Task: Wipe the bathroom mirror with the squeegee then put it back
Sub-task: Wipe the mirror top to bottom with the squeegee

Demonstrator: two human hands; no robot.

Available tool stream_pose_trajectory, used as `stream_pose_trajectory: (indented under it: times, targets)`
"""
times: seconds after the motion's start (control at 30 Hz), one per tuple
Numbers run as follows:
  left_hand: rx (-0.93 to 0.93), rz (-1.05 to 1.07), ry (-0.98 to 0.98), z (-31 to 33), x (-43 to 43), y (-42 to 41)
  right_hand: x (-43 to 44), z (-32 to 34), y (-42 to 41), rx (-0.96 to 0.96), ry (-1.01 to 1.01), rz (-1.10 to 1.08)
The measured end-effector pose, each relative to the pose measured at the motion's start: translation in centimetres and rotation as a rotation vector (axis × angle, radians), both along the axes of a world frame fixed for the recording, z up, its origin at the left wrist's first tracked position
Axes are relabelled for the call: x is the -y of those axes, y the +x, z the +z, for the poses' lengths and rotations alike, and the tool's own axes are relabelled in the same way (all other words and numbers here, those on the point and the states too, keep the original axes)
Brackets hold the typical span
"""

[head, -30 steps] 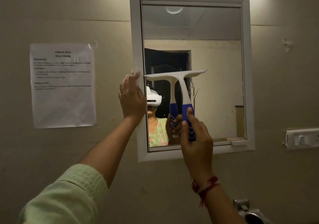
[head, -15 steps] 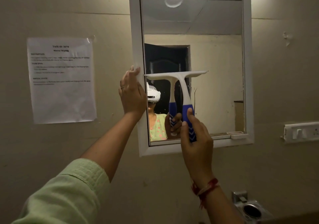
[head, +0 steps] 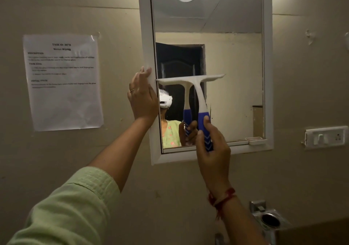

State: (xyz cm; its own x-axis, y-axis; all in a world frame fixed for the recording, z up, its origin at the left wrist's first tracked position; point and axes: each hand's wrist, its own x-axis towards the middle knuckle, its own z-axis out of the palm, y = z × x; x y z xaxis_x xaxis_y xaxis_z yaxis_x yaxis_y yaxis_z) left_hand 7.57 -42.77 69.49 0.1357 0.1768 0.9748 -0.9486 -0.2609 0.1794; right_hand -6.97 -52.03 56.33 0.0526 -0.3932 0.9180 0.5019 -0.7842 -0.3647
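A white-framed mirror point(head: 236, 71) hangs on the beige wall. The squeegee point(head: 198, 89) has a white T-shaped head and a blue ribbed handle. Its blade lies flat against the left half of the glass, about mid-height. My right hand point(head: 213, 150) grips the blue handle from below. My left hand point(head: 142, 97) rests flat on the mirror's left frame edge, fingers up, holding nothing. The glass reflects the squeegee, the hand and a person in a green top.
A printed paper sheet point(head: 63, 82) is taped to the wall left of the mirror. A white switch plate point(head: 325, 137) sits on the wall at right. A chrome holder point(head: 268, 220) is mounted below the mirror at lower right.
The view has tilted down a little, so the mirror sits higher in frame. The squeegee blade has slid slightly down the glass. My left hand stays on the frame.
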Motion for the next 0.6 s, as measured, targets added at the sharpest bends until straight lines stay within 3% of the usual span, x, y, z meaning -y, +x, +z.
stream_pose_trajectory:
  times: [0.27,0.5,0.6]
  targets:
    - [0.014,0.004,-0.019,-0.3,0.1,-0.1,-0.3,-7.7,0.4,-0.070,0.012,-0.004]
    - [0.021,-0.006,-0.022,-0.4,0.3,0.3,-0.2,-2.5,0.2,0.008,0.036,0.044]
    - [0.035,-0.010,-0.035,-0.3,0.3,0.5,-0.1,-3.7,0.4,-0.001,0.020,0.030]
